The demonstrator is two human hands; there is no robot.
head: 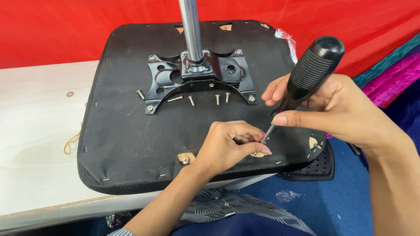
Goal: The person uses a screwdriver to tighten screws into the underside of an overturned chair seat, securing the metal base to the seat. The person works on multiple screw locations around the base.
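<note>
Gripping screwdriver [306,76], right hand [337,109]; loose screws [203,98], metal post [191,30] nearby

seat base [131,131] on table [35,131], loose screws [191,100] before bracket [199,74]

- Single head view, worn on the person, looks down and forward.
- Close range: upturned seat base [144,131] on pale table [35,131] fills the middle.
- Left hand [229,146] and right hand [337,109] enter from bottom and right.
- Red backdrop [65,26] at top edge.
</note>
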